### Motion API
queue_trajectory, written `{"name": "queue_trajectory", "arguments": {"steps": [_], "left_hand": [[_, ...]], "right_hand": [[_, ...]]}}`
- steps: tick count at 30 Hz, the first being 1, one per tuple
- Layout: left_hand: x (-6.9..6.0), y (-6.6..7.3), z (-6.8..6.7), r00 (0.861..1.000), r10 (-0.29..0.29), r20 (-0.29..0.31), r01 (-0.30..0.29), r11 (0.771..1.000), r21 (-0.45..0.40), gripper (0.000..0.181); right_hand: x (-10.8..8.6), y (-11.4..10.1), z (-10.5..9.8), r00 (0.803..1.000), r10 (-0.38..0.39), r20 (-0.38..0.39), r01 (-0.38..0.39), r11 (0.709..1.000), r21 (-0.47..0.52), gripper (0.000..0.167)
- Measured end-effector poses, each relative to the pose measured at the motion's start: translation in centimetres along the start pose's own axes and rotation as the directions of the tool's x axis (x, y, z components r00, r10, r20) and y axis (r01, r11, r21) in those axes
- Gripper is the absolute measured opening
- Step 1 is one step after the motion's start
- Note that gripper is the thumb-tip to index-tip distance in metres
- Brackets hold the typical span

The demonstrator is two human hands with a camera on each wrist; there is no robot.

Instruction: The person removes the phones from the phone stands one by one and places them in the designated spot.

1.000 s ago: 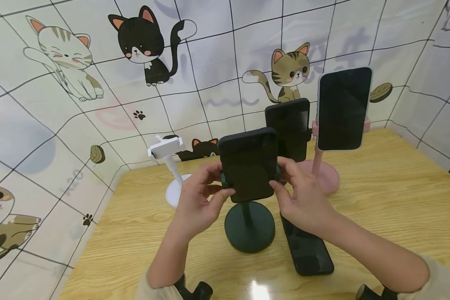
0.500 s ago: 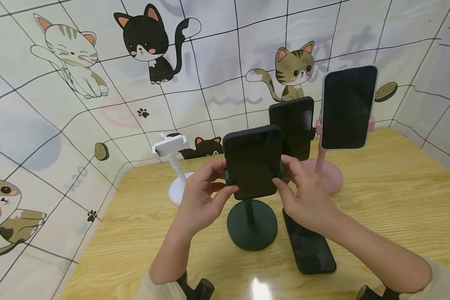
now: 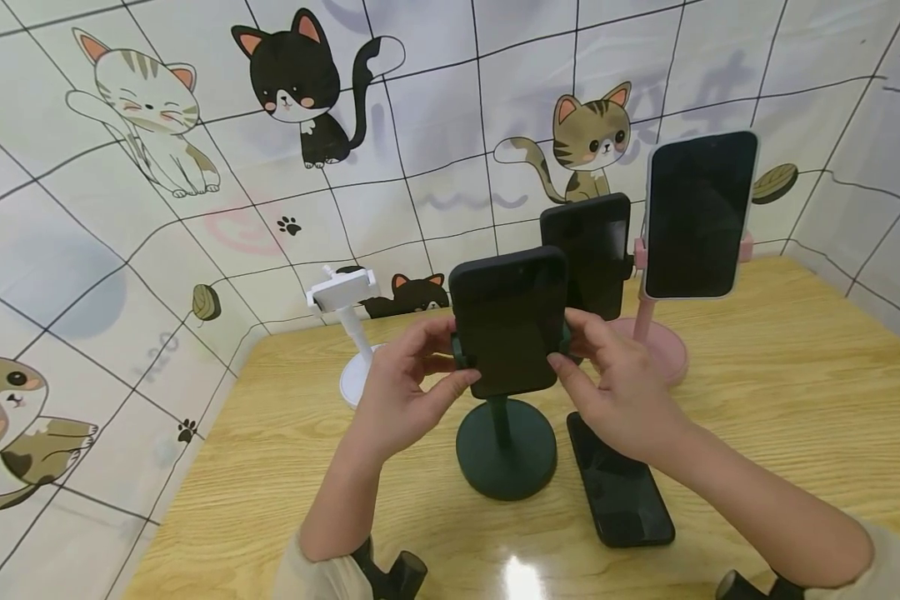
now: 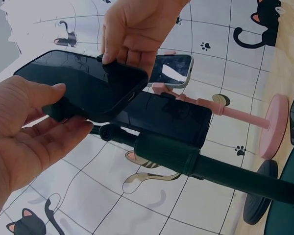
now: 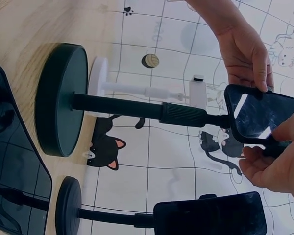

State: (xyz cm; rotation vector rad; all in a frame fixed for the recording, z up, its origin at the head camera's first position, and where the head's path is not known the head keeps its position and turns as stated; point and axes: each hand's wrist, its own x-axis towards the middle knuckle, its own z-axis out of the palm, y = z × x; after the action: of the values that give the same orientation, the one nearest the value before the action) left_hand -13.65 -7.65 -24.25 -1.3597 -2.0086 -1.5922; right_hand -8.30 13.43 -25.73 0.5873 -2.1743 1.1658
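A black phone (image 3: 508,323) sits upright in the clamp of a dark green phone stand (image 3: 506,450). My left hand (image 3: 412,392) grips its left side, the thumb on the lower front and the fingers round the clamp's side. On the opposite side my right hand (image 3: 618,387) does the same, its thumb at the lower right of the screen. The left wrist view shows the phone (image 4: 83,83) from its lower edge, between both hands. In the right wrist view the stand's ribbed stem (image 5: 181,113) leads up to the phone; the clamp's back is hidden.
Another black phone (image 3: 621,487) lies flat to the right of the green base. Behind stand a white phone stand (image 3: 358,375), a phone (image 3: 588,250) on a black stand, and a pink stand (image 3: 666,354) bearing a pale-edged phone (image 3: 699,217). A cat-print sheet (image 3: 435,125) backs the table.
The head view has turned slightly, so everything appears a little further right. Both hands keep their hold on the phone and clamp, with hardly any movement.
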Motion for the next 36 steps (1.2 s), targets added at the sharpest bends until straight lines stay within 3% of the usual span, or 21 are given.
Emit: {"name": "queue_trajectory", "arguments": {"steps": [6,10,15,17,19,23,32,36], "left_hand": [[0.4,-0.7,-1.1,0.998,0.053,0.024,-0.053,0.998,0.018,0.043],[1.2,-1.4,-1.6,0.996,0.076,0.051,-0.075,0.997,-0.015,0.063],[2.6,-2.3,-1.7,0.979,0.106,0.174,-0.068,0.975,-0.21,0.072],[3.0,-2.7,-1.6,0.963,0.117,0.243,-0.047,0.96,-0.277,0.076],[3.4,-3.0,-1.4,0.945,0.133,0.298,-0.031,0.946,-0.321,0.077],[3.8,-3.7,-1.1,0.922,0.146,0.357,-0.013,0.936,-0.351,0.069],[4.0,-4.1,-0.8,0.926,0.125,0.356,0.017,0.93,-0.368,0.049],[4.2,-3.8,-0.8,0.931,0.116,0.347,0.021,0.93,-0.367,0.031]], "right_hand": [[0.5,-1.0,-0.5,1.0,-0.009,-0.029,0.009,1.0,0.001,0.055],[1.2,-1.4,-0.3,0.992,-0.083,-0.095,0.078,0.995,-0.059,0.08],[2.4,0.4,1.7,0.929,-0.297,-0.22,0.239,0.937,-0.255,0.111],[2.7,-0.3,2.3,0.916,-0.33,-0.229,0.255,0.918,-0.303,0.107],[3.1,-2.1,2.5,0.919,-0.332,-0.213,0.257,0.914,-0.314,0.095],[3.6,-5.0,2.6,0.908,-0.366,-0.204,0.275,0.887,-0.37,0.072],[4.4,-5.8,3.8,0.873,-0.406,-0.27,0.261,0.857,-0.443,0.073],[4.7,-5.6,4.2,0.86,-0.417,-0.294,0.238,0.838,-0.491,0.075]]}}
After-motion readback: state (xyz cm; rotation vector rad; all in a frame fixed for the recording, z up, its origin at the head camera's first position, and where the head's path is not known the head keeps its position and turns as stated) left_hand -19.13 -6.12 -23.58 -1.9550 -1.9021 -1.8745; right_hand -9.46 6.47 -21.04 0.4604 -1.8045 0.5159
